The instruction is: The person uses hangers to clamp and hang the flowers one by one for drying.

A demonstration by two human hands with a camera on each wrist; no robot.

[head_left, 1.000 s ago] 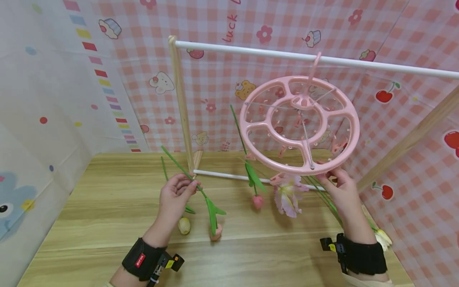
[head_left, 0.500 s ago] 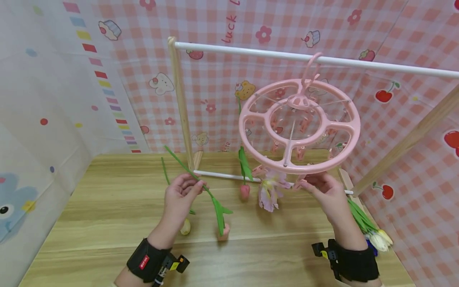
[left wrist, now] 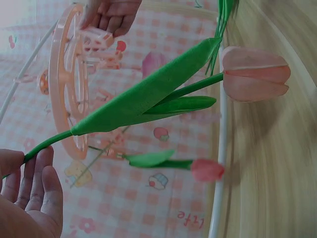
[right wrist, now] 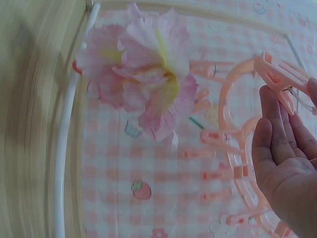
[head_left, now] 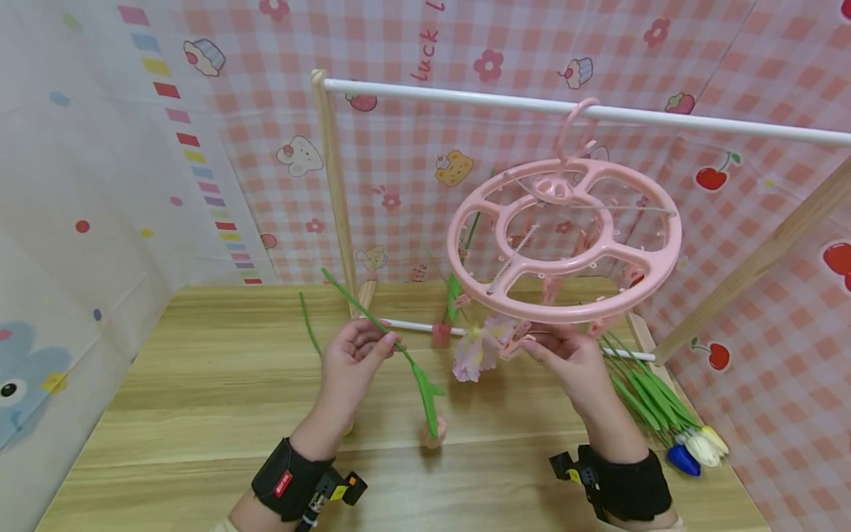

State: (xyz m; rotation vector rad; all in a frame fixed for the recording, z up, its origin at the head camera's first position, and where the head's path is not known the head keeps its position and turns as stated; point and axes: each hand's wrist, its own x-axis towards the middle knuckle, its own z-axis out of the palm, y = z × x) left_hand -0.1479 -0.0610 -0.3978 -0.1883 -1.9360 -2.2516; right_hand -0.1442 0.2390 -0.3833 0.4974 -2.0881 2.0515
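My left hand [head_left: 354, 358] pinches a tulip [left wrist: 138, 96], my right hand [head_left: 577, 362] a clip [head_left: 515, 343] of the hanger [head_left: 565, 313], where flowers [right wrist: 148, 74] hang.

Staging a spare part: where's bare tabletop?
Wood-grain tabletop: between the black wristbands; left, between white dotted sheet and long green stem. Crowded: right edge, green-leaved tulip bunch; below round pink plastic hanger, hanging clips.

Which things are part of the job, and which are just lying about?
For the job, it seems:
pale pink tulip (left hand)
peg (right hand)
round hanger
white rail
hanging lilac flower

Just lying about:
flower bundle
loose green stem
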